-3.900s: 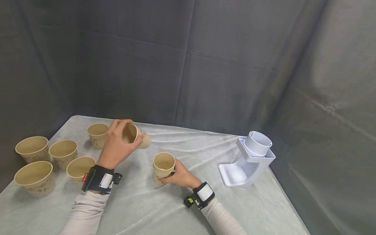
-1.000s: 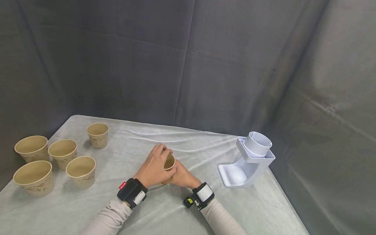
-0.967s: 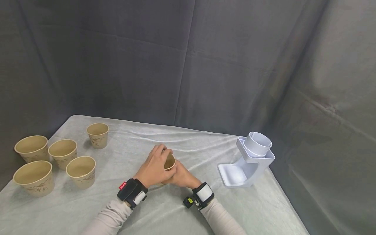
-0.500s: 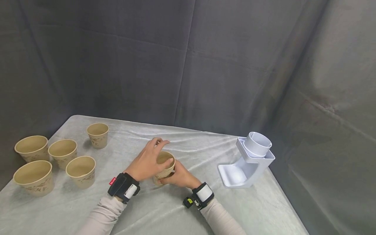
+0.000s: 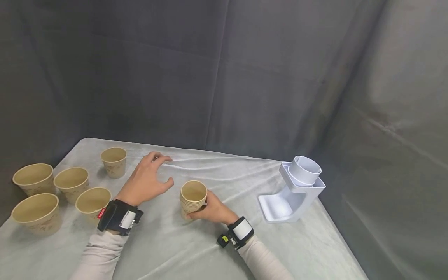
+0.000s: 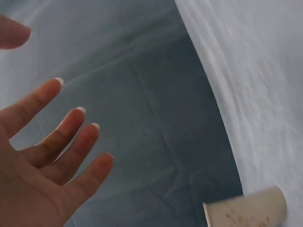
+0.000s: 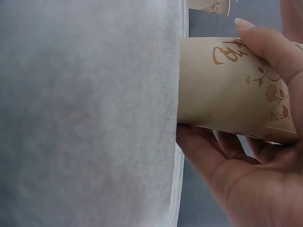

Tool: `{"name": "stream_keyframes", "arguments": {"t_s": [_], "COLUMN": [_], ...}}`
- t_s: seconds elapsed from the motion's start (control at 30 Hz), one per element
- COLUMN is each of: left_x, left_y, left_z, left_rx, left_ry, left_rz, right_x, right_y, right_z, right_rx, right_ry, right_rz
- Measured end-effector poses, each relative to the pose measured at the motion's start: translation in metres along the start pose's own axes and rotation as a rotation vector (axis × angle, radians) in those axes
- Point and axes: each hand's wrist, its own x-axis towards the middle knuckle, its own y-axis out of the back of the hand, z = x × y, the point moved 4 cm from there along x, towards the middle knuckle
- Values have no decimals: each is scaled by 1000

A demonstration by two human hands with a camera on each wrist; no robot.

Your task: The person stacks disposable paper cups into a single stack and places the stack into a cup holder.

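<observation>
A stack of nested beige paper cups stands upright near the middle of the table, and my right hand grips it from the right side. In the right wrist view, the thumb and fingers curl round the lowest cup, printed with brown flowers and lettering. My left hand hovers over the table to the left of the stack, fingers spread and holding nothing. Behind it to the left stands a single paper cup, whose side also shows in the left wrist view as a printed cup.
At the far left stand several more cups, among them a wide front one, a back one, a middle one and one beside my left wrist. A white stand with a ring on top is on the right. Grey curtains surround the table.
A single cup that my left hand held is now in the stack. The left hand let go and moved back leftward. My right hand has stayed on the stack.
</observation>
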Motion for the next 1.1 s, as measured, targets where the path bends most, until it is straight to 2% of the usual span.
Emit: {"name": "stream_keyframes", "arguments": {"t_s": [0.17,0.47,0.57,0.73,0.87,0.97,1.1], "left_x": [-17,-43,-50,-64,-74,-82,-90], "left_y": [10,40,46,51,54,57,57], "left_z": [-20,-49,-58,-72,-79,-84,-90], "left_rx": [29,163,182,192,183,182,175], "left_ry": [31,-24,-16,12,26,35,63], "left_rz": [-42,40,35,25,37,22,-5], "right_x": [-1,-2,-1,0,1,3,2], "right_y": [-2,-2,-1,-1,-4,-6,-5], "right_z": [-2,0,0,1,19,32,25], "right_rx": [9,23,29,34,21,-2,5], "right_ry": [4,1,2,2,-3,-2,9], "right_rz": [-14,-14,-5,3,17,29,24]}}
